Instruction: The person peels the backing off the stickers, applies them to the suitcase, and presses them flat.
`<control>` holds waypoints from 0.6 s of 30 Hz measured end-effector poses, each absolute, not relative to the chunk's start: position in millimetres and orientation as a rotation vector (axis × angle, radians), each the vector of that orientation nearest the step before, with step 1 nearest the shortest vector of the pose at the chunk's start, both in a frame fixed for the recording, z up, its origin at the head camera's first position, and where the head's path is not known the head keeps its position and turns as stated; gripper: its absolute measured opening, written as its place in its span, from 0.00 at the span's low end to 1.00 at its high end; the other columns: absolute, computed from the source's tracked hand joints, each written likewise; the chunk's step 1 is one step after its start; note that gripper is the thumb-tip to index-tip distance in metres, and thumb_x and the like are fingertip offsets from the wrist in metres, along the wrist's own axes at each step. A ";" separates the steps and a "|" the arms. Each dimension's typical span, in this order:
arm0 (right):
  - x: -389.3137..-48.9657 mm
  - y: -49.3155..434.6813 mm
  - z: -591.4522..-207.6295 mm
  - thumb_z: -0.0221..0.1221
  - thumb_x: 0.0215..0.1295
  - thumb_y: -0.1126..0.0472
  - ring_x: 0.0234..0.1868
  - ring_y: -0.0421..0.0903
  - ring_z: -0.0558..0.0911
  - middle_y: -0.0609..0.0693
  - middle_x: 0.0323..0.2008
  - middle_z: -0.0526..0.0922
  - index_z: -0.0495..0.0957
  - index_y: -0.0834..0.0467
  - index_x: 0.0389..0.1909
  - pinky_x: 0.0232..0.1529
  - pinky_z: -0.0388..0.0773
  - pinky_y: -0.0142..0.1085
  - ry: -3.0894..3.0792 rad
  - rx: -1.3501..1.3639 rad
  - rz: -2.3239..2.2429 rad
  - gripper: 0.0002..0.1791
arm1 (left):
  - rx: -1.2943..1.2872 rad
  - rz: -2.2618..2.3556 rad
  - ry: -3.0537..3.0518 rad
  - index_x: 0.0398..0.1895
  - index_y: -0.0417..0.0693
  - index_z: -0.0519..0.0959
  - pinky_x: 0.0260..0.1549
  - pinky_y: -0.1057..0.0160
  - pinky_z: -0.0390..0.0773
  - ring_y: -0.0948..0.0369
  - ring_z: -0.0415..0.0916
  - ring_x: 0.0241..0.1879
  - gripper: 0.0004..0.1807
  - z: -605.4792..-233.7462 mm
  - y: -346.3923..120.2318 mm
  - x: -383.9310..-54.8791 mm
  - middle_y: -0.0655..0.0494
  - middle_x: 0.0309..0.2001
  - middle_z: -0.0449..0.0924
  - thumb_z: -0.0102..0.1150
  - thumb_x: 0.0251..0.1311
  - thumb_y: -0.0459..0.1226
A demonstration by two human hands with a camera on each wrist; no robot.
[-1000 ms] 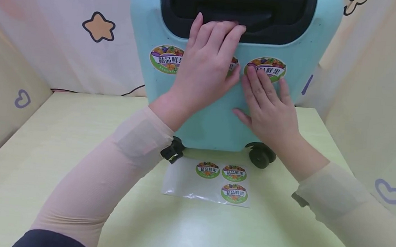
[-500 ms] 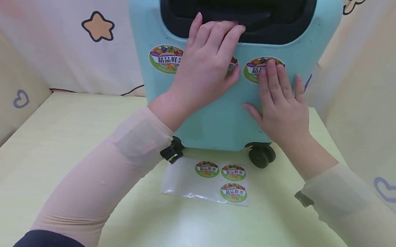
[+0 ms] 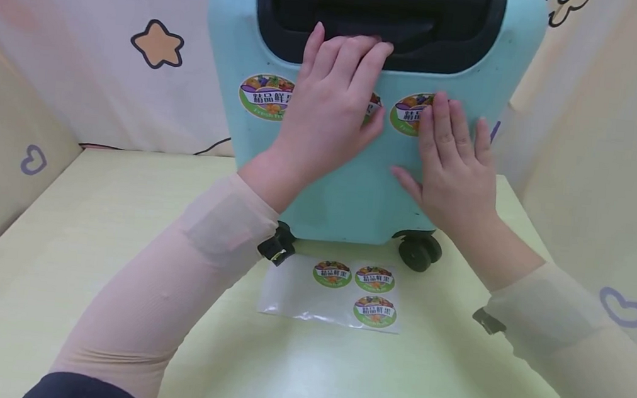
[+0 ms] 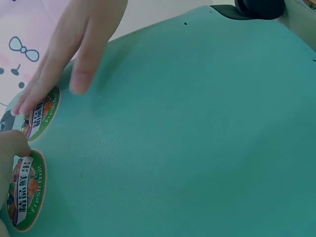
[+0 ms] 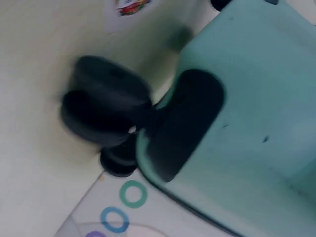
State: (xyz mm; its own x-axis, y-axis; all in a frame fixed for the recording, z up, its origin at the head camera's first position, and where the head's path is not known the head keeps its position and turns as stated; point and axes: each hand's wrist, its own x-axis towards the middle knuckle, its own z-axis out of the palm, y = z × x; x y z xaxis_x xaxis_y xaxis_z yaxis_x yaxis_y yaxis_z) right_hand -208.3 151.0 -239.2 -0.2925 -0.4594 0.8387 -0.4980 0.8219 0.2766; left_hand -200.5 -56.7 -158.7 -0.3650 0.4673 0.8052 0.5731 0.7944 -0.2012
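Observation:
A light blue suitcase (image 3: 348, 182) with a black handle recess (image 3: 459, 22) stands upright on its wheels. My left hand (image 3: 333, 93) holds it, fingers bent over the lower edge of the recess, and covers most of a middle oval fruit sticker (image 3: 374, 106). Left of that hand, another fruit sticker (image 3: 265, 96) is partly hidden. With straight fingers, my right hand (image 3: 458, 161) lies over the right fruit sticker (image 3: 408, 113), leaving its left part showing. In the left wrist view, the right hand (image 4: 74, 44) reaches across that sticker, its thumb pointing down the suitcase.
A sticker sheet (image 3: 299, 286) with three fruit stickers lies on the pale table (image 3: 214, 354) in front of the suitcase. Black wheels (image 3: 421, 251) are at its base. Printed cloth (image 3: 81, 45) stands behind and at both sides.
My right hand has slid rightward and slightly up over the right sticker, uncovering its left part. My left hand has stayed at the recess.

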 end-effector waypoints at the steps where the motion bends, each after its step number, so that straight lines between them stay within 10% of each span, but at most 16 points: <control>1: -208.7 149.3 -238.9 0.43 0.67 0.37 0.72 0.45 0.44 0.45 0.73 0.41 0.37 0.51 0.74 0.67 0.42 0.50 -1.922 0.715 0.051 0.42 | -0.775 -0.138 -2.024 0.60 0.38 0.68 0.67 0.56 0.33 0.51 0.61 0.59 0.27 -159.0 -57.1 -200.3 0.45 0.58 0.69 0.44 0.64 0.46; 18: -212.5 127.7 -239.7 0.43 0.68 0.38 0.72 0.45 0.45 0.46 0.73 0.42 0.40 0.52 0.74 0.67 0.43 0.50 -1.880 0.749 -0.008 0.41 | -0.776 -0.126 -2.026 0.61 0.38 0.68 0.67 0.56 0.32 0.51 0.61 0.59 0.26 -159.2 -57.2 -200.2 0.45 0.58 0.69 0.43 0.64 0.45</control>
